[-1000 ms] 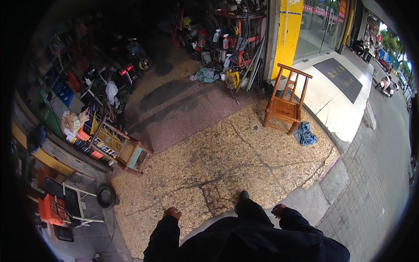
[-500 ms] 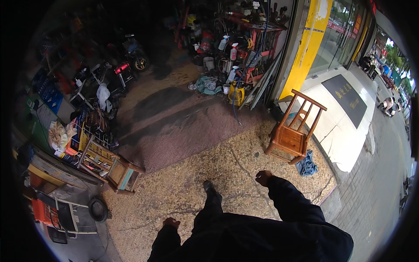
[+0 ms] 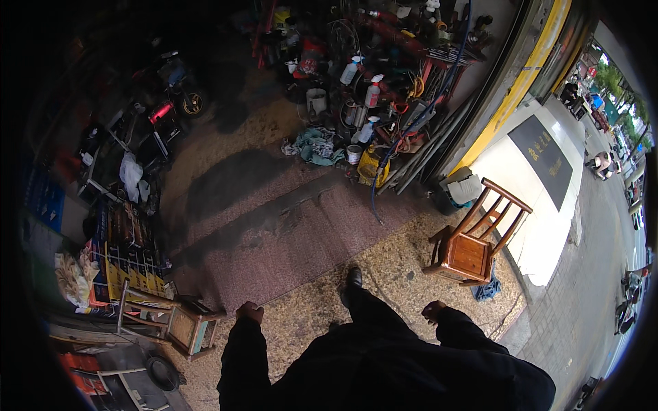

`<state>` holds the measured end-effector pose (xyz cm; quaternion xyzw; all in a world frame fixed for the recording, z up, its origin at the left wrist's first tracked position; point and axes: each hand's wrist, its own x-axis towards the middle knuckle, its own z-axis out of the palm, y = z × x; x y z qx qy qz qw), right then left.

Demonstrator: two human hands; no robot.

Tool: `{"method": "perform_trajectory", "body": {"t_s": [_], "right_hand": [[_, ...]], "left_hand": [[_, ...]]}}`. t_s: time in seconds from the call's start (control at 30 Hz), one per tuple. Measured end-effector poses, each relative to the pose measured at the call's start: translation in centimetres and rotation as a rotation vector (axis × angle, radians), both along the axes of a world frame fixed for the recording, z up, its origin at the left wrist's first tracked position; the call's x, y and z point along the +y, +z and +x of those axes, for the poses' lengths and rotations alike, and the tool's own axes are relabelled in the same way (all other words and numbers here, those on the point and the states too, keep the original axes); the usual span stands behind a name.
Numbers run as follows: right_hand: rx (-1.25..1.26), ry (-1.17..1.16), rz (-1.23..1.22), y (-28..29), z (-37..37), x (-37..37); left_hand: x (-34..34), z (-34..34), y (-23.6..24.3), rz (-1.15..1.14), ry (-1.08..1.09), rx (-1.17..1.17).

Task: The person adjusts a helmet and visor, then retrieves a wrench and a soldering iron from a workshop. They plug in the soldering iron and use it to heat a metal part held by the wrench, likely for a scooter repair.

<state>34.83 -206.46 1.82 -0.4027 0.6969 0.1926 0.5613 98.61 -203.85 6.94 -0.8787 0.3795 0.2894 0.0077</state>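
Observation:
Above the speckled floor, my left hand [image 3: 249, 312] hangs at the end of a dark sleeve with its fingers curled in. It is nearest to a wooden chair [image 3: 184, 327] on the left and touches nothing. My right hand [image 3: 432, 312], loosely curled as well, shows nothing in its fingers. A brown wooden chair [image 3: 469, 252] with a slatted back stands beyond it, apart from it. Beside that chair's legs lies a blue cloth [image 3: 488, 289]. One dark shoe [image 3: 354, 277] of mine is forward, between the two hands.
A reddish mat [image 3: 274, 236] leads into a dark workshop. Spray bottles [image 3: 372, 92], a yellow container [image 3: 373, 166], rags [image 3: 319, 146] and a hose [image 3: 375, 205] crowd its right side. A small motorbike [image 3: 179, 96] stands deeper in. Outside right is a paved street [image 3: 548, 329].
I have moved forward toward the mat, and a foot has come forward. My left hand has swung forward; my right hand has dropped back. Both chairs sit lower in view.

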Motion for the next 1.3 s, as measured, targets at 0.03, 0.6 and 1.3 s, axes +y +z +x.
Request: {"method": "perform_trajectory", "body": {"t_s": [0.03,0.6,1.3], "right_hand": [[-0.006,0.006,0.028,-0.7,0.8,-2.7],[-0.432,-0.095,-0.835,14.3,21.4,-70.0],[0.895,0.835,-1.451,21.7,25.6,-113.2]], "left_hand": [[-2.7,0.5,-0.1,-0.021,-0.005,-0.015],[-30.7,8.6,-5.4,0.192,-0.012,0.071],[-68.7,22.8,-9.2,0.208,-0.085,0.208]]}}
